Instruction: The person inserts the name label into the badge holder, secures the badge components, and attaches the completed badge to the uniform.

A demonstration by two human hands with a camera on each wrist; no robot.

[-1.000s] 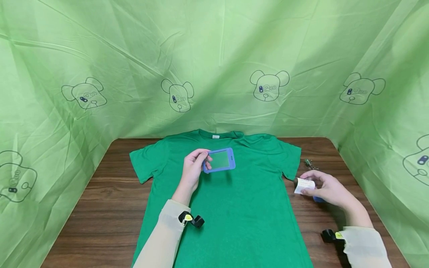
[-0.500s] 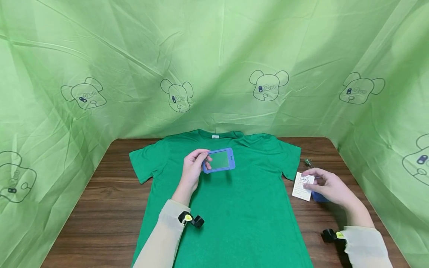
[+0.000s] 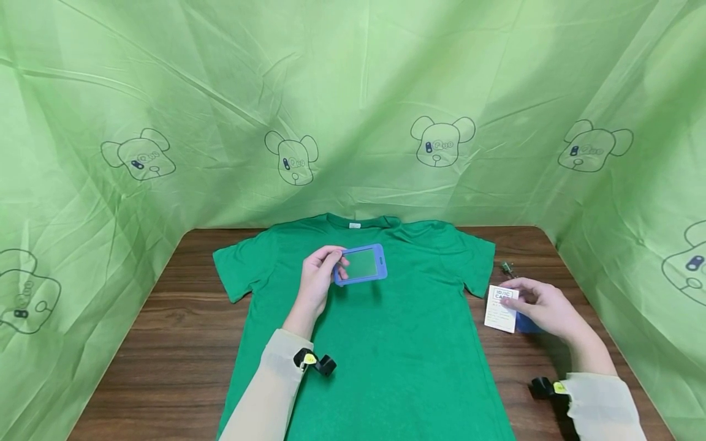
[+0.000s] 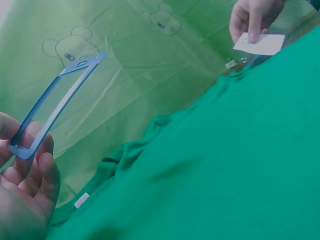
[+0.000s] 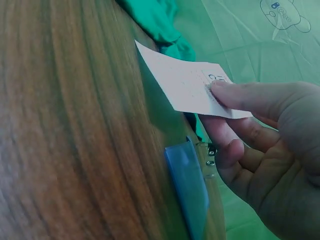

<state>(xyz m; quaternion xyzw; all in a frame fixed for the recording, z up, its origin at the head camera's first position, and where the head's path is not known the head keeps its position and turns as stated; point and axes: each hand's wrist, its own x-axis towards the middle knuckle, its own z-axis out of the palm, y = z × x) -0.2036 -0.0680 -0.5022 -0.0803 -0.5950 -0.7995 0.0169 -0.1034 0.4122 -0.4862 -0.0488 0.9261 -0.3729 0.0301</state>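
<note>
My left hand point(image 3: 315, 278) pinches one short end of a blue card holder frame point(image 3: 382, 261) with a clear window, held above the green T-shirt point(image 3: 386, 355). In the left wrist view the holder point(image 4: 82, 64) slants upward from the thumb and fingers. At the right, my right hand point(image 3: 543, 306) pinches a white paper card point(image 3: 501, 320) printed "ID/IC CARD" between thumb and fingers. Behind and below that hand, a blue flat piece point(image 3: 527, 324) lies on the table, partly hidden; the right wrist view shows this blue piece point(image 5: 187, 185) beside a small metal clip point(image 5: 210, 152).
The T-shirt is spread over the dark wooden table point(image 3: 165, 343), its collar toward the back. A small green and metal item point(image 3: 507, 267) lies near the right sleeve. A light green curtain point(image 3: 353, 92) with bear drawings encloses the back and sides.
The card in my right hand was curled a second ago; it has since flattened out and turned its printed face up. My left hand and the blue holder stay where they were.
</note>
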